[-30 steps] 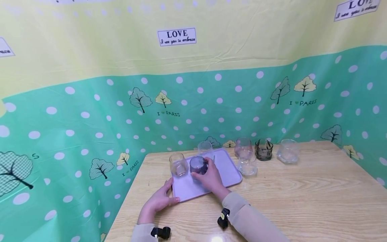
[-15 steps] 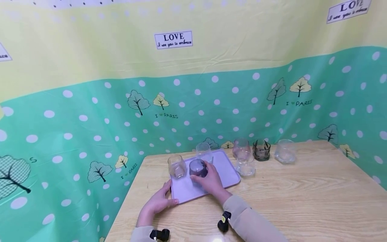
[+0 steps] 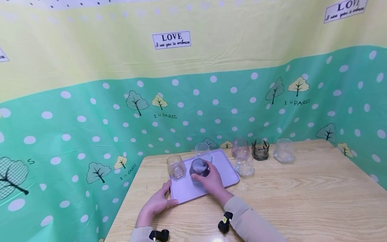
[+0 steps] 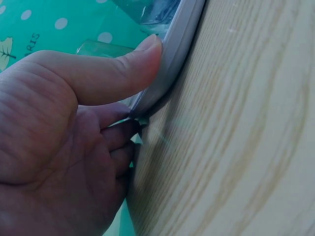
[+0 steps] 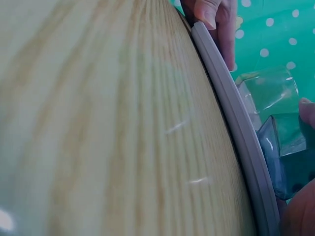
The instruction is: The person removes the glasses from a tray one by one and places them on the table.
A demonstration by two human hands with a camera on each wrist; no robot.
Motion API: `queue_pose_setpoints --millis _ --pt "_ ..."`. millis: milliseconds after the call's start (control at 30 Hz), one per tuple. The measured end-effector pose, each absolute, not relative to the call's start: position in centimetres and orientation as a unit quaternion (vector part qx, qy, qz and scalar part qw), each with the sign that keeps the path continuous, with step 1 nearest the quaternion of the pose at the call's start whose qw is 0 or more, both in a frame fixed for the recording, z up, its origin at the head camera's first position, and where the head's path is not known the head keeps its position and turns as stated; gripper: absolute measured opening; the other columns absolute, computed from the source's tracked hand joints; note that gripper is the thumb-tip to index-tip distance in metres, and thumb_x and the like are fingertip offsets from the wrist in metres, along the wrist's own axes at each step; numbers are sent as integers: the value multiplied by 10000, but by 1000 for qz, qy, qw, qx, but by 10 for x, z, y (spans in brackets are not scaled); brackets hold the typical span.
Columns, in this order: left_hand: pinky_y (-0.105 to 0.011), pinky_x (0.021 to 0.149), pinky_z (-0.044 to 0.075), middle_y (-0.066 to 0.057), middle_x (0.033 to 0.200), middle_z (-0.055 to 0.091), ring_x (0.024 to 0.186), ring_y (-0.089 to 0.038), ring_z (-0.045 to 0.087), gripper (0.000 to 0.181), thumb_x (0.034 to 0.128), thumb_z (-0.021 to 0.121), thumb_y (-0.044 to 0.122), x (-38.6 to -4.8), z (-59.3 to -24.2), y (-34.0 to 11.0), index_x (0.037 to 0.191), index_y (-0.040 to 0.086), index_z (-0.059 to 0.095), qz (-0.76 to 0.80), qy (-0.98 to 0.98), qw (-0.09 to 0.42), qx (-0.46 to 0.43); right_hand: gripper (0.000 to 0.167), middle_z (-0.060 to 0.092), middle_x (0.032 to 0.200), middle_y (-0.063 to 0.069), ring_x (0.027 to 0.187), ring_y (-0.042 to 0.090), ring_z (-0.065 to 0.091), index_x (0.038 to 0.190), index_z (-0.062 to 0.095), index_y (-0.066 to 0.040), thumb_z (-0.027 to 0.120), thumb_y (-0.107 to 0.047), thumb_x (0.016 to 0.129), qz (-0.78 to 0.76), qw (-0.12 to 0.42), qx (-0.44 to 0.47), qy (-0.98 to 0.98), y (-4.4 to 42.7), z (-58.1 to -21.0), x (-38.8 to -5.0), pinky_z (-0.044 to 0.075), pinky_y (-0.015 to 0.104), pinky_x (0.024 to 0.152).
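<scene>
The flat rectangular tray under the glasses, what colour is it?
The flat rectangular tray is pale purple, seen best in the head view.

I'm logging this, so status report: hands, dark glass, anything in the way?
Right hand grips dark glass. Left hand holds corner of tray. Paler glass close on left; nothing plainly blocking.

Yellow-and-green dotted cloth backdrop [image 3: 193, 84], printed trees [image 3: 136, 101], "LOVE" labels [image 3: 171, 40], pale wood-grain table [image 3: 302, 201]
</scene>
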State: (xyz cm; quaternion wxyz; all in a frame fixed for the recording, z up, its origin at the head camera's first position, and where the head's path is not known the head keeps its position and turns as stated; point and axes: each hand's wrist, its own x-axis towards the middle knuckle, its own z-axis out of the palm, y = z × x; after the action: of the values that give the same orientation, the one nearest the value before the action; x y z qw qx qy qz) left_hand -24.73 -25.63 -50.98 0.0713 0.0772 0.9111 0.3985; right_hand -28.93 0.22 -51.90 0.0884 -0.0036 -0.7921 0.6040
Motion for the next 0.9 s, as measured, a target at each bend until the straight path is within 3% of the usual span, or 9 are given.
queue_pose_setpoints --millis 200,567,900 --pt "-656 1274 178 -248 1711 290 1577 -499 230 1092 820 912 291 -247 -511 -256 1675 16 292 395 912 80 72 897 623 1447 217 1396 420 537 1532 525 -28 959 -312 801 637 85 -20 -766 6 -519 -290 362 562 1232" --pt "-661 1274 174 -255 1711 286 1581 -499 217 1071 834 905 281 -248 -509 -255 1677 25 297 395 913 85 64 853 581 1456 230 1290 365 604 1507 521 -9 954 -278 823 700 70 -28 -711 13 -513 -276 529 473 1105" --pt "-675 1266 181 -247 1711 288 1577 -505 220 1084 828 905 288 -246 -508 -256 1679 26 287 387 916 83 59 799 617 1396 224 1107 269 652 1513 543 -51 943 -211 840 704 56 22 -708 21 -497 -253 595 291 854"
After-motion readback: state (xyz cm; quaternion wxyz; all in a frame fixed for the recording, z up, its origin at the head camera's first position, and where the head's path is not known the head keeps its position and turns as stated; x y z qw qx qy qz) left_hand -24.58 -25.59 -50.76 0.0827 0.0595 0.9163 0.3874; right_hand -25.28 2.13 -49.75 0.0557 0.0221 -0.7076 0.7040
